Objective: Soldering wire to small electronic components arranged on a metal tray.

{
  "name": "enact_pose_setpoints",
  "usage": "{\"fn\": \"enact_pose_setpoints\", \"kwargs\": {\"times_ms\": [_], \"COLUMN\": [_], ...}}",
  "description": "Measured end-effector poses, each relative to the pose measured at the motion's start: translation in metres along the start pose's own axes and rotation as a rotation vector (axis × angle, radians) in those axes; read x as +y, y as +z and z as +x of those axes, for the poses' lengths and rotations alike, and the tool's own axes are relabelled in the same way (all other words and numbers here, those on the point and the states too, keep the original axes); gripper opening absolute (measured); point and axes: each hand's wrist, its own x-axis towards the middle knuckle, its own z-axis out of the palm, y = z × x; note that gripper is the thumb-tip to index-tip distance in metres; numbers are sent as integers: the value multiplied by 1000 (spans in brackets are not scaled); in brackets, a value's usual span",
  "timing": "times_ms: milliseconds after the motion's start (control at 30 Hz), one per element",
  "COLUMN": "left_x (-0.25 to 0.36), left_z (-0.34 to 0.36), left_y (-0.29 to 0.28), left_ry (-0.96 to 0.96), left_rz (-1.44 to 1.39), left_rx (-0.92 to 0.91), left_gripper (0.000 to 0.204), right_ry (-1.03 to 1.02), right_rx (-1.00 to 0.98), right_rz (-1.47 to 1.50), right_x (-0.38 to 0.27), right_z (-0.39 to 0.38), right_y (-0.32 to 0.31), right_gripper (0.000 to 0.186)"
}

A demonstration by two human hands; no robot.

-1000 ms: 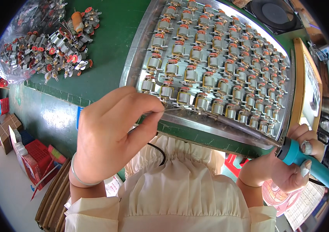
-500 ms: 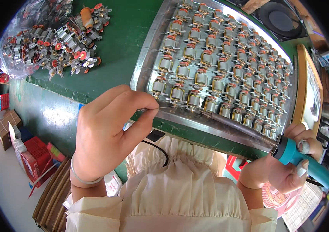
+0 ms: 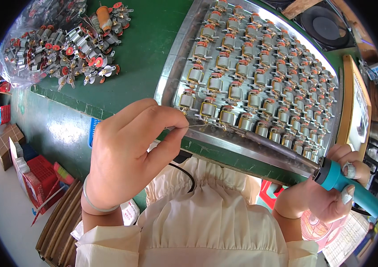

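Note:
My left hand (image 3: 138, 147) pinches a thin strand of solder wire (image 3: 196, 126) between thumb and forefinger at the tray's near edge. Wrapped round the teal handle of a soldering iron (image 3: 282, 151) is my right hand (image 3: 331, 191), with white wrapping on two of its fingers. The iron's tip points left and meets the front row of small metal motors (image 3: 227, 116), close to the wire's end. Whether tip and wire touch cannot be made out. Rows of these motors, with red-orange parts and metal tabs, stand in a shiny metal tray (image 3: 164, 80).
A heap of loose motors (image 3: 78, 49) spills from a clear plastic bag (image 3: 9, 58) at the far left of the green table (image 3: 140, 58). Among them lies an orange spool (image 3: 104, 18). A round black speaker (image 3: 323, 26) sits back right; a red basket (image 3: 42, 171) stands lower left.
My left hand has shifted slightly right with the wire, and the wire's end is nearer the iron's tip. The tray sits slightly further right in view. The right hand hardly moved.

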Motion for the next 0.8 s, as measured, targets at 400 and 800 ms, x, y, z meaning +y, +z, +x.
{"fn": "enact_pose_setpoints", "kwargs": {"times_ms": [400,800], "left_x": [1,-11], "left_z": [-3,-4], "left_y": [-2,-15], "left_ry": [-6,-65], "left_rz": [6,35], "left_rx": [16,12], "left_gripper": [11,13], "right_ry": [0,14], "right_rx": [25,53], "right_rz": [11,-106], "right_x": [2,-1], "right_z": [-1,-1], "right_y": [7,21], "right_gripper": [25,29]}}
